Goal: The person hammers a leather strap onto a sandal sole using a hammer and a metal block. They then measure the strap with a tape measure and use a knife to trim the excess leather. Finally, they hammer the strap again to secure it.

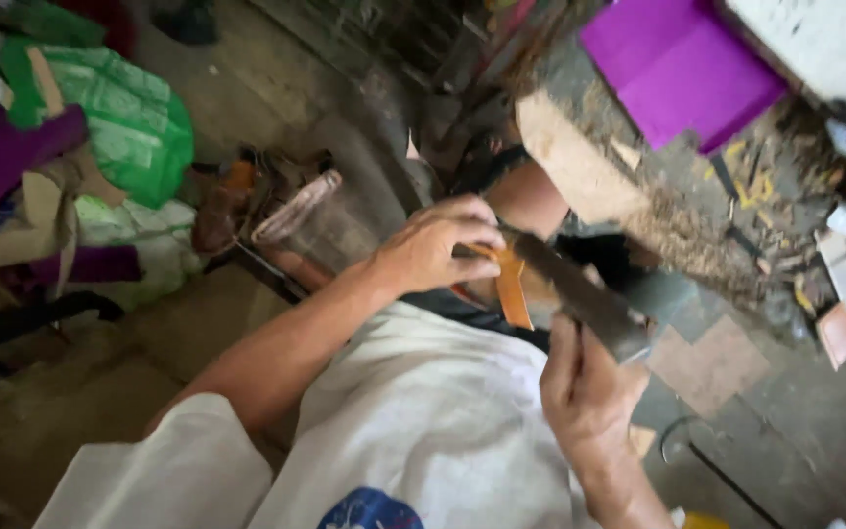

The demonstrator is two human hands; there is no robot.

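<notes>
Your left hand [440,245] sits at the centre of the frame, fingers curled down and pinching the top of an orange leather strip [512,286]. The strip hangs down from that grip, just over your white shirt [423,411] and lap. Your right hand [585,387], lower and to the right of centre, is wrapped shut around the handle end of a dark, flat tool [580,294], whose long body runs up and to the left until it meets the strip just under your left fingers.

The strip looks thin, light and bendy, so it will likely flop or twist if you hold it only at one end; pinch it close to where the tool touches and keep it taut. The tool looks stiff and fairly heavy, and whether its edge is sharp cannot be told from here, so keep your left fingertips clear of the contact line.

A block of pale wood [565,162] stands just above your hands, a purple sheet [678,69] lies at upper right, and a green bag [129,118] at upper left.
</notes>
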